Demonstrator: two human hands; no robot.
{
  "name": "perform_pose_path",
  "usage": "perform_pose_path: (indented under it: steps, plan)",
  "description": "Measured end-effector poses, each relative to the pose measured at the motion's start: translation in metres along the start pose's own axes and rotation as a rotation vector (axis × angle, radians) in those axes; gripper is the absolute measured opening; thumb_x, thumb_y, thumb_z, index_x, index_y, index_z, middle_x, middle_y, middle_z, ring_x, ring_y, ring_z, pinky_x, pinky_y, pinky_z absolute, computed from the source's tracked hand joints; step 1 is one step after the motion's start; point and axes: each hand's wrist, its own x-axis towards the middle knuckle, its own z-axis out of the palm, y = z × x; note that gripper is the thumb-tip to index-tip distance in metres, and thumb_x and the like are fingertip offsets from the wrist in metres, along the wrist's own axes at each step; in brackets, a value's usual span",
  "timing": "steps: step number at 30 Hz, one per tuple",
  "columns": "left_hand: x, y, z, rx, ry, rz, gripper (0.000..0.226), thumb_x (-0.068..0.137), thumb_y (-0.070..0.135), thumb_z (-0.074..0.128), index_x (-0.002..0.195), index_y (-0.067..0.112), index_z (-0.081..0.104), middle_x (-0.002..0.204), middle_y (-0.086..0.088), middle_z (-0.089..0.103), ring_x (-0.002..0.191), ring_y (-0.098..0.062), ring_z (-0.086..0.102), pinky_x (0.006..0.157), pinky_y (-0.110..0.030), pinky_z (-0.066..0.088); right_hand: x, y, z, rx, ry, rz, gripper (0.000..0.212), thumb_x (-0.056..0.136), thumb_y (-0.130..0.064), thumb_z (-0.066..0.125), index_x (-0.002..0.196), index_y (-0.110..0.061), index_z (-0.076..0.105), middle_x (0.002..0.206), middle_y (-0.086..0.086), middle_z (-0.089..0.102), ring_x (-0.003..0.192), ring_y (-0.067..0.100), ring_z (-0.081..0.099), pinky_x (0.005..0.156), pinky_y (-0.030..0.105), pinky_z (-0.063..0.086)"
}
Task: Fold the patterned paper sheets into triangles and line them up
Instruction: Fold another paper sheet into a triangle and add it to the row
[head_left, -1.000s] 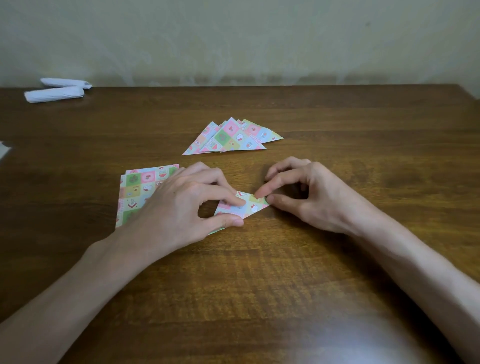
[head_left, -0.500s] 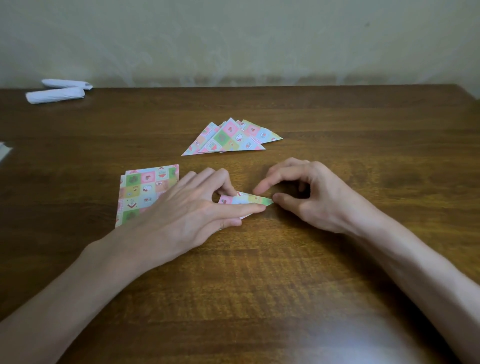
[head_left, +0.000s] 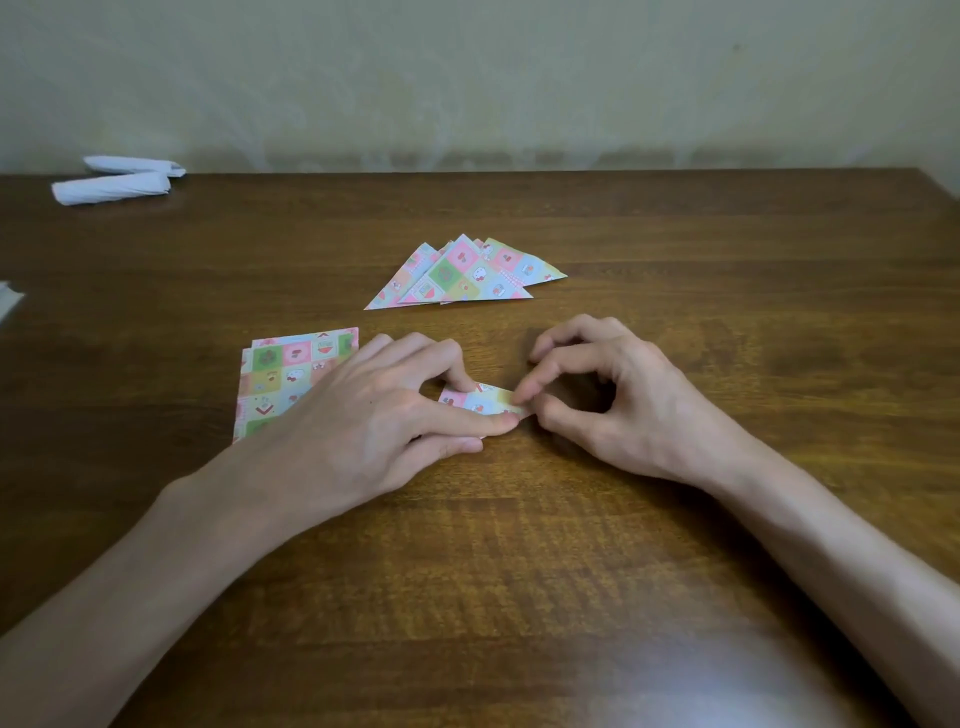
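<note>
On table (head_left: 519, 571), centre: sheet (head_left: 480, 401), partly folded, mostly hidden under left hand (head_left: 374, 415). Left fingers near straight and close together; index lies flat along the sheet's near edge, pressing, with the thumb just beneath. Right hand (head_left: 623, 405) at 3 o'clock of sheet: index and thumb pinch its right corner, other fingers curled clear. At 9 o'clock, stack (head_left: 280, 379), partly under left hand. At 12 o'clock, triangles (head_left: 467, 273), overlapping. Far off at 10 o'clock, white rolls (head_left: 111, 187).
</note>
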Motion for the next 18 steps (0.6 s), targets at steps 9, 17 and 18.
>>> perform_pose_path:
  steps: [9, 17, 18]
  plan:
    - [-0.007, -0.011, -0.009, -0.065, 0.017, 0.081, 0.032, 0.099, 0.058, 0.049, 0.118, 0.049, 0.073, 0.135, 0.018, 0.065, 0.116, -0.010, 0.064, 0.087, -0.038, 0.046, 0.003, 0.001, 0.011, -0.036, 0.017, 0.013, 0.023, 0.084, -0.049, 0.075, 0.107, -0.047, 0.073, 0.113, -0.020, 0.052, 0.110, 0.006, 0.046, 0.100, 0.028, 0.041]
    - [-0.005, -0.013, -0.003, -0.291, 0.108, -0.047, 0.029, 0.093, 0.059, 0.054, 0.105, 0.048, 0.078, 0.120, 0.026, 0.067, 0.120, 0.002, 0.056, 0.101, -0.035, 0.034, 0.003, 0.001, 0.012, -0.047, 0.010, 0.004, 0.025, 0.083, -0.052, 0.070, 0.108, -0.049, 0.071, 0.114, -0.020, 0.050, 0.111, 0.006, 0.045, 0.102, 0.033, 0.042]
    - [-0.003, -0.010, 0.000, -0.338, 0.146, -0.091, 0.028, 0.092, 0.060, 0.056, 0.098, 0.045, 0.079, 0.113, 0.024, 0.069, 0.116, -0.001, 0.059, 0.100, -0.040, 0.037, 0.003, 0.001, 0.012, -0.047, 0.013, 0.003, 0.025, 0.083, -0.053, 0.069, 0.108, -0.049, 0.071, 0.114, -0.020, 0.050, 0.111, 0.007, 0.045, 0.102, 0.033, 0.042]
